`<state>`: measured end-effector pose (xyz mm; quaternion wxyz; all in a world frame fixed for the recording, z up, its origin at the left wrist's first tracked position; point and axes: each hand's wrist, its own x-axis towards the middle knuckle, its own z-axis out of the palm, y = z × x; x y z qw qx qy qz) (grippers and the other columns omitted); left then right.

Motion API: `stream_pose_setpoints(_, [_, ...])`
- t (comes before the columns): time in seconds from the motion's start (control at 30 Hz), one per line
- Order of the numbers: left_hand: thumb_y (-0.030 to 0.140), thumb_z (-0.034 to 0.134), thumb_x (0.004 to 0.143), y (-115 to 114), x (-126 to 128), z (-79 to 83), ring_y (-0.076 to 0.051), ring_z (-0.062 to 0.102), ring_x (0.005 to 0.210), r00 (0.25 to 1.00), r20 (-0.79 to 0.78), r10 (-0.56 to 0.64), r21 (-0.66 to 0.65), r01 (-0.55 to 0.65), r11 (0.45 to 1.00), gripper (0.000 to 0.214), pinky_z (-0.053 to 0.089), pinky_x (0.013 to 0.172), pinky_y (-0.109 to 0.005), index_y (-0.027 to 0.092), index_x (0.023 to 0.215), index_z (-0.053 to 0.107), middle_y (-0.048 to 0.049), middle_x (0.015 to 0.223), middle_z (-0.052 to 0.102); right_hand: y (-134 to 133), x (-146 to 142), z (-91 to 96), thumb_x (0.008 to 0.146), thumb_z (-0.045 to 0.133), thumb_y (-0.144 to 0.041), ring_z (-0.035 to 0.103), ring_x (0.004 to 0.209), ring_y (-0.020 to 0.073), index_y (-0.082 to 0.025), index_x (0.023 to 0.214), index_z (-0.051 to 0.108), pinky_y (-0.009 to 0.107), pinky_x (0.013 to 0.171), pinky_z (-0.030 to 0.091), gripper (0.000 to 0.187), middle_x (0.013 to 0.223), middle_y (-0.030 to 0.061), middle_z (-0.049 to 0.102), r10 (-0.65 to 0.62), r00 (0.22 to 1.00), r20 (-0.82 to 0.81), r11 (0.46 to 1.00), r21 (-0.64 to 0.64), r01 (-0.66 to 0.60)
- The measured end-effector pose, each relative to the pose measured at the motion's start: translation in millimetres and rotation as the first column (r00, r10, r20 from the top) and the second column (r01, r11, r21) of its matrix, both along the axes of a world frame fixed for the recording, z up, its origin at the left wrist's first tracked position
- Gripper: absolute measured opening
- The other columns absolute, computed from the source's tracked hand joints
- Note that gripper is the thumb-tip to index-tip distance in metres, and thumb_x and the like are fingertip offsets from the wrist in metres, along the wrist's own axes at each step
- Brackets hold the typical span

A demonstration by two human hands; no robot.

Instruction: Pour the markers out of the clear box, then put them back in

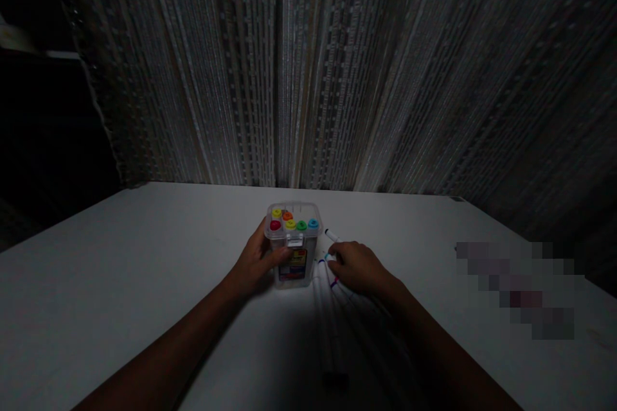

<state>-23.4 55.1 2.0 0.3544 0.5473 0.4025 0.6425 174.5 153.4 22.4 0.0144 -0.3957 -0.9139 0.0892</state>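
Note:
A clear plastic box (pixel 308 250) stands upright on the white table, with several markers inside showing red, yellow, orange, green and blue ends (pixel 301 225). Around its left side wraps my left hand (pixel 260 260), the thumb across the front label below the latch. Just right of the box, my right hand (pixel 359 264) is closed with its fingertips pinching a white marker (pixel 332 236) whose dark-tipped end points up and left. Beneath and in front of that hand lie several loose white markers (pixel 325 308) with coloured bands; the arm and shadow partly hide them.
The white table (pixel 144 244) reaches back to a patterned curtain (pixel 299 77). A blurred-out, pixelated patch (pixel 520 289) covers something on the table's right side. The left background is very dark.

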Motion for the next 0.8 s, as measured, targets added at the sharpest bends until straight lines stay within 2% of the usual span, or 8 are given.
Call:
stream_pose_setpoints(0.3, [0.039,0.071,0.073,-2.1,1.4,3.8,-0.029,0.062,0.105,1.000,-0.004,0.000,0.005,0.000,1.000,0.057,0.048,0.090,-0.039,0.016,0.122,0.053,-0.0124,0.116,0.066,-1.2,-0.2,2.0,0.085,0.048,-0.030,0.061,0.085,0.0203,-0.018,0.106,0.067,0.028,0.069,0.037,0.030,0.096,0.0093,0.069,-0.001,1.000,0.014,1.000,0.000,0.001])
stream_pose_setpoints(0.8, [0.037,0.071,0.074,-0.3,-0.5,-1.2,-0.030,0.061,0.108,0.999,0.036,-0.027,0.014,0.026,1.000,0.056,0.047,0.094,-0.040,0.017,0.124,0.053,-0.0123,0.119,0.065,-2.7,-0.3,3.6,0.085,0.048,-0.029,0.062,0.083,0.0191,-0.017,0.107,0.066,0.027,0.067,0.036,0.030,0.098,0.0093,0.069,-0.003,1.000,0.023,1.000,0.005,0.002])
